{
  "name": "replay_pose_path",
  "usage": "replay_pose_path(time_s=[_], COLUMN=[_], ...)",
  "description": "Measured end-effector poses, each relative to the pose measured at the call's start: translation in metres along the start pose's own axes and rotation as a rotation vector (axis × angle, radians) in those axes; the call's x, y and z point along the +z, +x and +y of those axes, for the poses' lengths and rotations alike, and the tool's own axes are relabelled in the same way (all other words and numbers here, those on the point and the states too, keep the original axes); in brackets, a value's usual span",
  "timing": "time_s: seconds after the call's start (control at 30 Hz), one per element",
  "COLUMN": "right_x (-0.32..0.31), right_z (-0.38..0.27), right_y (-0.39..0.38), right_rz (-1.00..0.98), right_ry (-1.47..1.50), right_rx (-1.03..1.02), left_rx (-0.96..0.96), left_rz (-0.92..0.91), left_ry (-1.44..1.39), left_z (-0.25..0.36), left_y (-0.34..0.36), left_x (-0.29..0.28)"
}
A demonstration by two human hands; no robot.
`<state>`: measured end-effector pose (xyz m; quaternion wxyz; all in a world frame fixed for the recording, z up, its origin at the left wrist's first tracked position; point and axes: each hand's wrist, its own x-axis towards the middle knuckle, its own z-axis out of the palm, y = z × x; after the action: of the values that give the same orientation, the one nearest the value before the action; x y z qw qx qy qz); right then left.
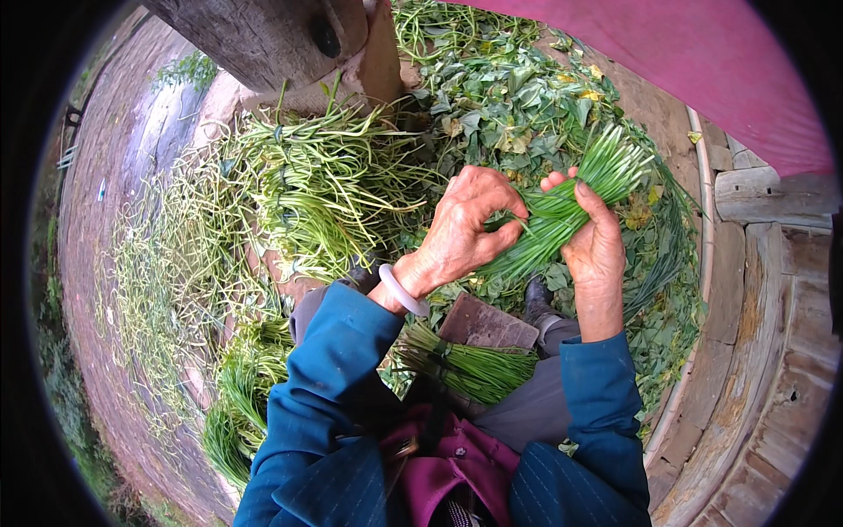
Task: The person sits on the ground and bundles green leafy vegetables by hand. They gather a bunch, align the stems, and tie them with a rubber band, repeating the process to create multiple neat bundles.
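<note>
A thick bundle of green chives [558, 224] with pale cut ends lies across my right hand [593, 237]. The fingers and thumb of that hand wrap round it below the white ends. Against the left side of the bundle, my left hand [479, 215] is closed in a pinch. What its fingertips grip is too small to make out. A pale bangle [403, 290] circles my left wrist. Below my hands, another bundle of chives [470, 364], bound with a dark tie, lies between my legs next to a brown board [487, 323].
Tied bundles of pale green stems [320, 189] are heaped ahead on the left, by a wooden post [272, 44]. More greens [241, 395] lie at lower left. Loose leaves [527, 114] cover the ground ahead. Wooden planks [746, 351] edge the right side; pink cloth [685, 61] hangs at upper right.
</note>
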<state>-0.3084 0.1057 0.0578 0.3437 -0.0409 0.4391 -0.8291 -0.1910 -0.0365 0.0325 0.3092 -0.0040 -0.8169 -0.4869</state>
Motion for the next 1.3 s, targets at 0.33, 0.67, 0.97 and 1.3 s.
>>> replay_pose_path(time_s=[0.33,0.67,0.97,1.3], right_x=[-0.014,-0.046,-0.044,-0.029], right_z=[-0.018,-0.039,-0.038,-0.034], right_y=[0.006,0.012,0.011,0.008], right_rz=[0.06,-0.022,-0.042,0.034], right_ry=[0.044,0.207,0.217,0.125], right_rx=[-0.047,-0.084,-0.1,-0.119], left_rx=[-0.126,-0.141,-0.148,-0.254], left_rz=[0.127,0.107,0.368,0.045], left_ry=[0.073,0.816,0.606,0.393], left_z=[-0.009,-0.034,-0.024,-0.008], left_y=[0.001,-0.003,0.008,0.011], left_x=[-0.024,-0.056,-0.042,-0.039])
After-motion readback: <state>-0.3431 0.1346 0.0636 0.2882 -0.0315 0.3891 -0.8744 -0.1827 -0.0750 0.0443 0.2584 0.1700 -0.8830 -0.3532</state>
